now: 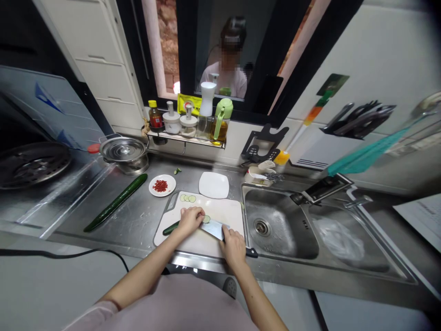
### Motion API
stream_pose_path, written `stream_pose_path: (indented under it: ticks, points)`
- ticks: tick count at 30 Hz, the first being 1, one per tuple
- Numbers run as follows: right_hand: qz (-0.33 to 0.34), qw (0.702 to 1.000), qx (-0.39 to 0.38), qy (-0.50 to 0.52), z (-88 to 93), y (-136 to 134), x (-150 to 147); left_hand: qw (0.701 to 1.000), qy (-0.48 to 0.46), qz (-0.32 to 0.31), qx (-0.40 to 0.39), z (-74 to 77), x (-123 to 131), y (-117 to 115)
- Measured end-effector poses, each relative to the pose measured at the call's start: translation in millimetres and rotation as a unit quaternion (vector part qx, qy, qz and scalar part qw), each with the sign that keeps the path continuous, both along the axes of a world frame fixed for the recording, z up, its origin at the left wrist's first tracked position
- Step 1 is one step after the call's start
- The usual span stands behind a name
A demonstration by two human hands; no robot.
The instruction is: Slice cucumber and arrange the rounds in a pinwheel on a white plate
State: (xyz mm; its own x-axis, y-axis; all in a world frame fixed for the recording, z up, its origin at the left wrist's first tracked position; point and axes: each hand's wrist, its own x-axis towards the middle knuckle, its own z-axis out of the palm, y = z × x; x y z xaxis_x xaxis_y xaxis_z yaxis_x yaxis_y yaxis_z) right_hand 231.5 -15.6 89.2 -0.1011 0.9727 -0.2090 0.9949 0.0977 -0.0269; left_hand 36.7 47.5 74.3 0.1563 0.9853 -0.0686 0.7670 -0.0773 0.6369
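My left hand (190, 220) is closed over a cut cucumber (170, 228), which lies on the white cutting board (203, 246). In my right hand (234, 246) is a cleaver (212, 228), its broad blade just right of my left fingertips. A round cucumber slice (206, 219) sits at the blade's upper edge. Several more cucumber slices (188, 198) lie at the board's far left corner. The black handle of another knife (251, 252) pokes out at the board's right edge, the rest hidden by my right hand.
Left of the board lie a whole cucumber (117, 202) and a small plate (167, 179) with chopped red pieces (160, 185). A white square plate (214, 185) stands behind the board. To the right is a metal sink (275, 230). Condiment bottles (222, 120) line a shelf at the back.
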Motion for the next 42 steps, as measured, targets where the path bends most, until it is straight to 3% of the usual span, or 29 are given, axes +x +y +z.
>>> stream_pose_path:
  ticks: [6, 11, 16, 25, 35, 42]
  points:
    - [-0.027, 1.000, -0.006, -0.008, -1.5, -2, 9, 0.995, 0.021, 0.086, -0.055, -14.5, -10, 46]
    - [-0.043, 0.999, 0.002, -0.008, -3.0, -2, 15, 0.991, 0.069, 0.097, -0.060, -22.0, -17, 75]
    - [-0.063, 0.998, -0.001, -0.002, -3.6, -1, 19, 0.988, 0.115, 0.096, -0.048, -29.6, -25, 88]
    - [-0.078, 0.997, -0.006, 0.009, -0.3, 2, 21, 0.987, 0.137, 0.078, -0.026, -37.0, -29, 94]
    - [-0.081, 0.996, -0.011, 0.022, -4.4, 5, 24, 0.984, 0.145, 0.103, -0.013, -37.9, -31, 92]
    - [-0.087, 0.996, -0.019, 0.025, -7.0, 8, 22, 0.973, 0.000, 0.231, 0.023, -29.0, -37, 72]
